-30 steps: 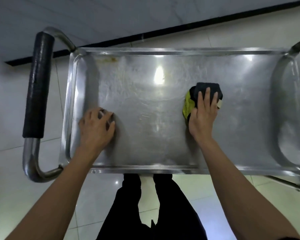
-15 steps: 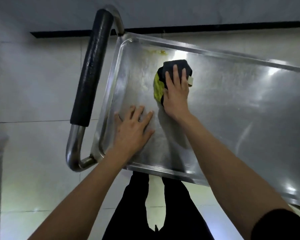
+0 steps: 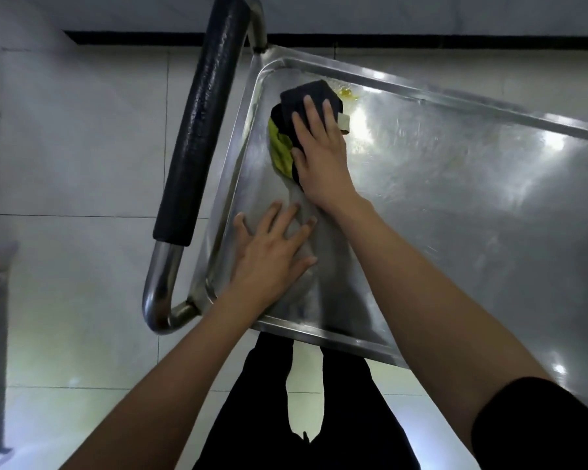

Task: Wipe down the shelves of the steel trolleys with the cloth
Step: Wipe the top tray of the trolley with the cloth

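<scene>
Your left hand [image 3: 272, 256] lies flat, fingers spread, on the trolley shelf [image 3: 455, 215]. Beyond it, your right hand [image 3: 319, 154] presses the cloth [image 3: 292, 123] (black over yellow-green) with straight fingers near the far corner beside the handle [image 3: 201, 120].

One steel trolley shelf [image 3: 455, 215]. One padded handle [image 3: 201, 120]. One cloth [image 3: 296, 113], black and yellow-green. Two hands: left hand [image 3: 272, 252], right hand [image 3: 319, 154]. One yellow smear [image 3: 348, 94] near the far corner.
</scene>
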`<state>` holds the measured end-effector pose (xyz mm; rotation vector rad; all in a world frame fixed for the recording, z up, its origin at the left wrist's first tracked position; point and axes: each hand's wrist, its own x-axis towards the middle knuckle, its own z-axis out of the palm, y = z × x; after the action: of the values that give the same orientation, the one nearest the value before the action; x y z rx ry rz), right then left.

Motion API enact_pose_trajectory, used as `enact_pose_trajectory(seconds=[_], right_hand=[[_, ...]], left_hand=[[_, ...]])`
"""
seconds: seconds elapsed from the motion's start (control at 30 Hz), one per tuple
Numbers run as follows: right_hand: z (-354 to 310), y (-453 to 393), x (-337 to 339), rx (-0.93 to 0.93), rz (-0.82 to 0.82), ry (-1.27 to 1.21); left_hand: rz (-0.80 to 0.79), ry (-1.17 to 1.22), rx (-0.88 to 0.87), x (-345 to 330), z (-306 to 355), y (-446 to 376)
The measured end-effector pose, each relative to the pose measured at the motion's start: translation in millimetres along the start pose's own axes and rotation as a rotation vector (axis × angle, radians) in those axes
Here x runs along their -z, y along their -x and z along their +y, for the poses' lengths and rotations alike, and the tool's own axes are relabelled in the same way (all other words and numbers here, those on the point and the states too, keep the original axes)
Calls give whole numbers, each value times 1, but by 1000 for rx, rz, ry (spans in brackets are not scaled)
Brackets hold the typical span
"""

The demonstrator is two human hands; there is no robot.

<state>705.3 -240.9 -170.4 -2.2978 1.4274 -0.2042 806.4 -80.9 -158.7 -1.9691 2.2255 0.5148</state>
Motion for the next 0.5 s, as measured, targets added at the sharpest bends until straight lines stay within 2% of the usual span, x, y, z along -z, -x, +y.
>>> enact_pose_trajectory(seconds=[0.13, 0.3, 0.5], right_hand=[[23, 18, 10, -43, 41, -22], [85, 68, 33, -161, 126, -57], [172, 141, 63, -322, 194, -78]], left_hand=[[-18, -25, 24, 6, 4, -5], [103, 45, 114, 14, 30, -17], [60, 49, -41, 17, 104, -47]])
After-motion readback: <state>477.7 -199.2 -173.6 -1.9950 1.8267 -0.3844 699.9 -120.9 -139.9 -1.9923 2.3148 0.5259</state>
